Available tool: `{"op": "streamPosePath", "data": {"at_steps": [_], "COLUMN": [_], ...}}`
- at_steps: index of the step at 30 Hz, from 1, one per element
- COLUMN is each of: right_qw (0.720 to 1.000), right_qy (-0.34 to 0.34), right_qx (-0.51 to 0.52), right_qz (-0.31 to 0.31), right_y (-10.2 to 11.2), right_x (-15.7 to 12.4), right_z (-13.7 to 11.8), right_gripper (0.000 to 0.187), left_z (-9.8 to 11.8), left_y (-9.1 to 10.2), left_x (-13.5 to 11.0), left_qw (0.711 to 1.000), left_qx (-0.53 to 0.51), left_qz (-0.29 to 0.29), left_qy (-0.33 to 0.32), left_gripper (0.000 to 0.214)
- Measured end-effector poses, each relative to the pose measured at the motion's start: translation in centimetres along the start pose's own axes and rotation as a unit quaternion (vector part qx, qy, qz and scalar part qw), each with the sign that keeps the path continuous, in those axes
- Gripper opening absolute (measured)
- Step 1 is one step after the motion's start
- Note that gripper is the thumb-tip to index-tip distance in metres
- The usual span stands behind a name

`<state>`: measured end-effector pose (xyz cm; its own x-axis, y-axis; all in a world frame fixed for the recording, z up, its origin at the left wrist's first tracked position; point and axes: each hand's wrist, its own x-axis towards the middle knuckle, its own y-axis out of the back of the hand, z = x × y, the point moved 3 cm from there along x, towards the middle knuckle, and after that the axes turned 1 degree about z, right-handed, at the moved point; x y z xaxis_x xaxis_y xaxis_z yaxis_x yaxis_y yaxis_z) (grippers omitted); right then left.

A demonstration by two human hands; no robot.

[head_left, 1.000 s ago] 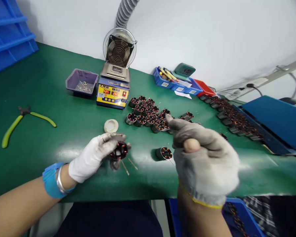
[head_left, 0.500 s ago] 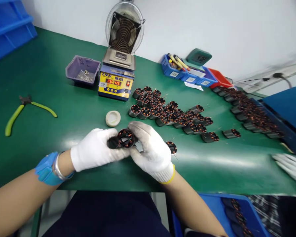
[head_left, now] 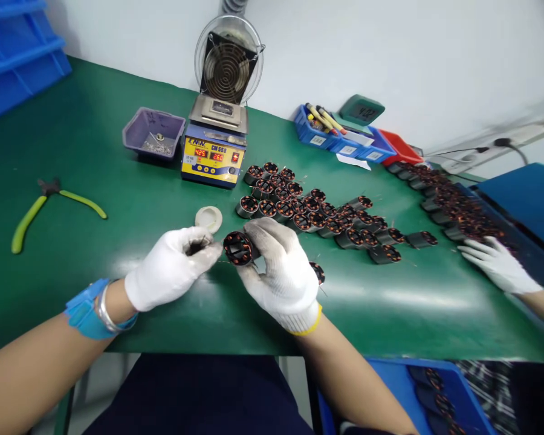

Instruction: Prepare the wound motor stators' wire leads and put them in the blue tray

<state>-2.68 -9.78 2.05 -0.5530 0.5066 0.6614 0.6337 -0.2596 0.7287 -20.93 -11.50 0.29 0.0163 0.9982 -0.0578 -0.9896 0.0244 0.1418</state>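
My right hand, in a white glove, grips a black motor stator with copper windings, its open end facing me. My left hand, also gloved, is pinched closed just left of the stator, its fingertips on thin wire leads that I can barely make out. Both hands hover low over the green bench near its front edge. Another stator lies on the bench, partly hidden behind my right hand. A cluster of several stators lies beyond my hands.
A yellow and blue solder pot with a fume fan stands at the back. A purple tray, a white round lid and green-handled cutters lie to the left. Blue bins stand at the back. Another person's gloved hand rests at right.
My right hand came down onto the stator and now holds it; my left hand let go of its body and pinches beside it. Another person's hand moved in at the right.
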Motion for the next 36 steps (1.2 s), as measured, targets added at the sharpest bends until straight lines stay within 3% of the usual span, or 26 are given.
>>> {"op": "streamPosePath", "data": {"at_steps": [2, 3, 7, 9, 11, 13, 17, 21, 26, 32, 36], "right_qw": [1.000, 0.999, 0.987, 0.971, 0.951, 0.933, 0.912, 0.897, 0.889, 0.918, 0.894], "right_qy": [-0.016, -0.034, -0.141, -0.187, -0.215, -0.213, -0.176, -0.165, -0.163, -0.134, -0.129], "right_qx": [-0.015, -0.026, -0.065, -0.091, -0.130, -0.167, -0.205, -0.236, -0.241, -0.237, -0.262], "right_qz": [0.006, 0.006, -0.050, -0.113, -0.182, -0.238, -0.308, -0.336, -0.354, -0.288, -0.339], "right_y": [-0.1, -0.3, -1.6, -2.6, -3.4, -3.9, -4.0, -3.6, -3.6, -2.2, -2.9], "right_x": [0.1, 0.2, 0.8, 1.3, 1.8, 2.3, 3.2, 3.9, 4.5, 4.6, 4.9], "right_z": [0.2, 0.4, 1.2, 1.4, 1.4, 1.3, 0.7, 0.4, 0.5, 1.0, 0.9], "right_gripper": [0.046, 0.044, 0.039, 0.043, 0.045, 0.043, 0.038, 0.038, 0.034, 0.049, 0.032], "left_z": [0.5, 0.6, -0.8, -2.1, -3.5, -4.7, -5.4, -5.1, -5.1, -5.1, -5.1], "left_y": [0.4, 1.0, 3.3, 3.1, 2.2, 1.3, 0.3, 0.1, 0.0, -0.1, -0.1], "left_x": [0.1, 0.3, 1.6, 2.4, 3.1, 3.9, 4.9, 5.2, 5.0, 5.0, 5.0], "left_qw": [1.000, 1.000, 0.983, 0.969, 0.957, 0.942, 0.922, 0.902, 0.892, 0.895, 0.895], "left_qx": [0.004, 0.009, 0.068, 0.139, 0.227, 0.300, 0.364, 0.414, 0.435, 0.428, 0.429], "left_qz": [-0.029, -0.016, 0.143, 0.155, 0.117, 0.090, 0.082, 0.055, 0.060, 0.065, 0.066], "left_qy": [0.004, -0.005, -0.095, -0.135, -0.139, -0.120, -0.107, -0.113, -0.104, -0.110, -0.102], "left_gripper": [0.028, 0.028, 0.015, 0.057, 0.097, 0.111, 0.090, 0.068, 0.067, 0.064, 0.065]}}
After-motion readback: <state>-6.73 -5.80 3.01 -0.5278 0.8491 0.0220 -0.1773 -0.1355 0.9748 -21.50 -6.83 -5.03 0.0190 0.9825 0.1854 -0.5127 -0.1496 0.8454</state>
